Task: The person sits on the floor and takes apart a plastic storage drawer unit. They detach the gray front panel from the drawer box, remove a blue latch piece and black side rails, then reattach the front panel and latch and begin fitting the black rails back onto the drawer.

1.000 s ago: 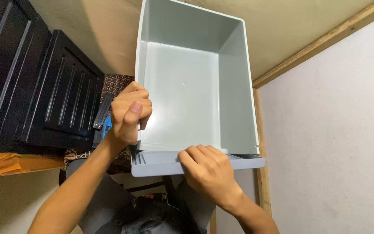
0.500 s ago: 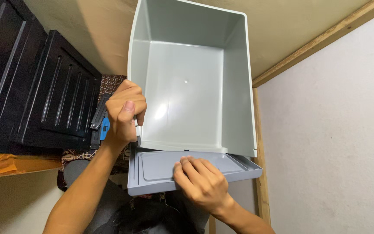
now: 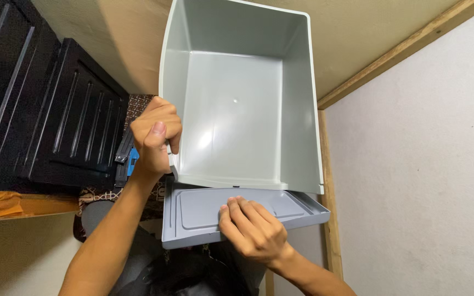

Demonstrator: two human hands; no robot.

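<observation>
A small blue package (image 3: 132, 160) is seen beside a dark clip-like object, wedged between the black panelled cabinet doors (image 3: 56, 126) and the left hand (image 3: 154, 140); its shape is mostly hidden and no label can be made out. A large pale grey plastic bin (image 3: 237, 93) is held up with its open side toward the camera, its top edge cut off by the frame. The left hand's fingers are closed around the bin's lower left rim. Just below it, a flat grey plastic lid (image 3: 193, 216) is pressed by the right hand (image 3: 253, 230) — fingers bent, lying on its face. Compared with the earlier frame, more of the lid is exposed below the bin — the gap has widened.
</observation>
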